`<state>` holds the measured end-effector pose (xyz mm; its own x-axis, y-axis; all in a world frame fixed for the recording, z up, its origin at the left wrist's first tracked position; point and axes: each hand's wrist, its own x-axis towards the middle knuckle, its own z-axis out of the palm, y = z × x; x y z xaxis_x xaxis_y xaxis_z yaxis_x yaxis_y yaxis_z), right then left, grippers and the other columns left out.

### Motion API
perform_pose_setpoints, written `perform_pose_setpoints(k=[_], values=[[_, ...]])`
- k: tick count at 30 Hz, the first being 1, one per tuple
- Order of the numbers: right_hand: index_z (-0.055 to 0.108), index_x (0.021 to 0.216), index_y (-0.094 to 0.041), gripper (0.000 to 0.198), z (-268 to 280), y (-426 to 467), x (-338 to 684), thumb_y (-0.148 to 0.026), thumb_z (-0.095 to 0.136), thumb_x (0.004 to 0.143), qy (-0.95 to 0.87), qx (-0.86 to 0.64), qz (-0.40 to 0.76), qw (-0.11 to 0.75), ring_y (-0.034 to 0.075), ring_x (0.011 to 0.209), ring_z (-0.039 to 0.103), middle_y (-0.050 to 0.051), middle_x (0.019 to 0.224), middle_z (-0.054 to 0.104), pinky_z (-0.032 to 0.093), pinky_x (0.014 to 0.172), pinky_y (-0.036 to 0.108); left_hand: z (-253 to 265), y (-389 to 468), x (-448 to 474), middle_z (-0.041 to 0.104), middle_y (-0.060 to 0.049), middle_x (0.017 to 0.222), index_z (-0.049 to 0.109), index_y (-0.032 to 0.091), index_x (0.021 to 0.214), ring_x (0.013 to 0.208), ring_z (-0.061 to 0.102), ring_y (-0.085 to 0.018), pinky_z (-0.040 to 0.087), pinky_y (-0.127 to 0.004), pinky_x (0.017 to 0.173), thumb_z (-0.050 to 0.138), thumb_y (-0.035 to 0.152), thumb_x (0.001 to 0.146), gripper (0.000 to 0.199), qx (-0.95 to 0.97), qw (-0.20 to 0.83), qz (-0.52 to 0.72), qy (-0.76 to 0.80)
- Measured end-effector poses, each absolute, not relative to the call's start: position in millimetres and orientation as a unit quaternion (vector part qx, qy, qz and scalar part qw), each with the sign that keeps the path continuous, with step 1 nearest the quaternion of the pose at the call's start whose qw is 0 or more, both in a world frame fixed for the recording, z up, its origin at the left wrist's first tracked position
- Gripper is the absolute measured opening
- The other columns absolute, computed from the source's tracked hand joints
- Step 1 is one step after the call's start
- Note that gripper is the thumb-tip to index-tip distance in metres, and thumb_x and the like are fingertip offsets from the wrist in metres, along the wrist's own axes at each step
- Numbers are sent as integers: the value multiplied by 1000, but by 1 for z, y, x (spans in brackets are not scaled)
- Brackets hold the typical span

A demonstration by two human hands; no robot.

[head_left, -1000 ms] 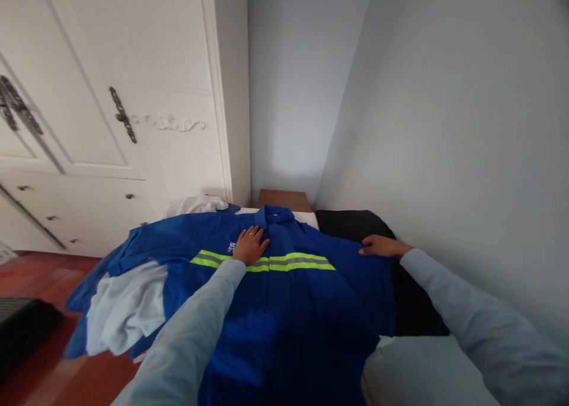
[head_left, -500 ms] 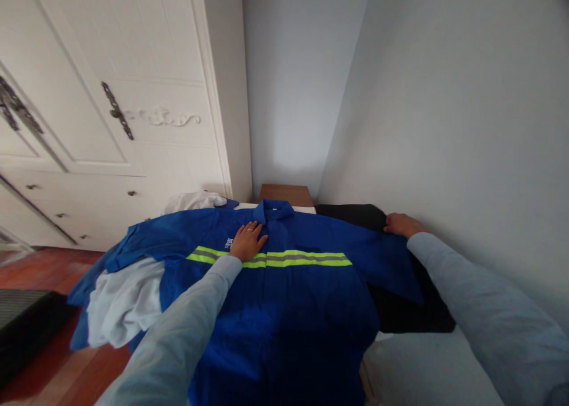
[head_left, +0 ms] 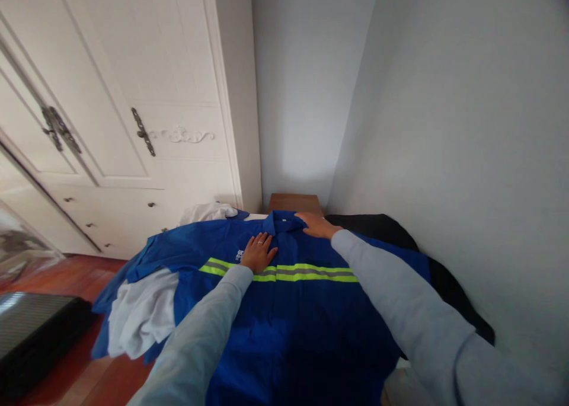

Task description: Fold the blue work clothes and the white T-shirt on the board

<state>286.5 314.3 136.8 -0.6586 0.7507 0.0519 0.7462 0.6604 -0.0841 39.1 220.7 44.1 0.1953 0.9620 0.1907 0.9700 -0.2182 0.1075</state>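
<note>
Farthest to the left of both hands, a black-and-grey object (head_left: 42, 329) sits on the reddish floor (head_left: 106, 370). Nearer, just left of the left forearm, a crumpled white cloth (head_left: 144, 311) lies against blue fabric. The left hand (head_left: 258, 253) rests palm down, fingers slightly spread, on the chest of the blue jacket (head_left: 306, 317) — nothing is gripped there; the jacket lies spread out beneath both hands. A yellow-and-grey band (head_left: 317, 272) passes under the left hand's heel. To its right, the right hand (head_left: 319, 224) touches the collar (head_left: 280, 222) with its fingertips — whether they pinch the cloth, I cannot tell. Right of that hand is a black item (head_left: 391, 227), partly hidden by the jacket.
</note>
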Motion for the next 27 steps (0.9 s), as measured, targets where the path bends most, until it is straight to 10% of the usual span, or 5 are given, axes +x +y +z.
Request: perform_pose_setpoints(k=[8,14,27], values=[[71,121,-16,36,98,297,255,-14,44,98,-899,-438,15,27,33,117,68,17,121,73,52,99,45,43,221,37,44,-15,159,48,16,152,151,35,-30,28,-50,124,36,48,104,59,-777,29,-102,-620],[53,148,-12,49,78,286,273,-33,42,105,-909,-415,45,-6,28,147,42,16,157,44,38,118,42,42,220,39,44,-16,159,48,16,151,151,35,-31,26,-50,125,36,48,103,59,-776,19,-116,-620],[31,160,-11,60,64,264,271,-39,25,108,-879,-474,51,-2,31,155,24,18,167,24,23,122,58,71,197,61,51,-18,153,69,12,124,150,35,-32,32,-50,123,47,17,96,36,-734,-15,-197,-650]])
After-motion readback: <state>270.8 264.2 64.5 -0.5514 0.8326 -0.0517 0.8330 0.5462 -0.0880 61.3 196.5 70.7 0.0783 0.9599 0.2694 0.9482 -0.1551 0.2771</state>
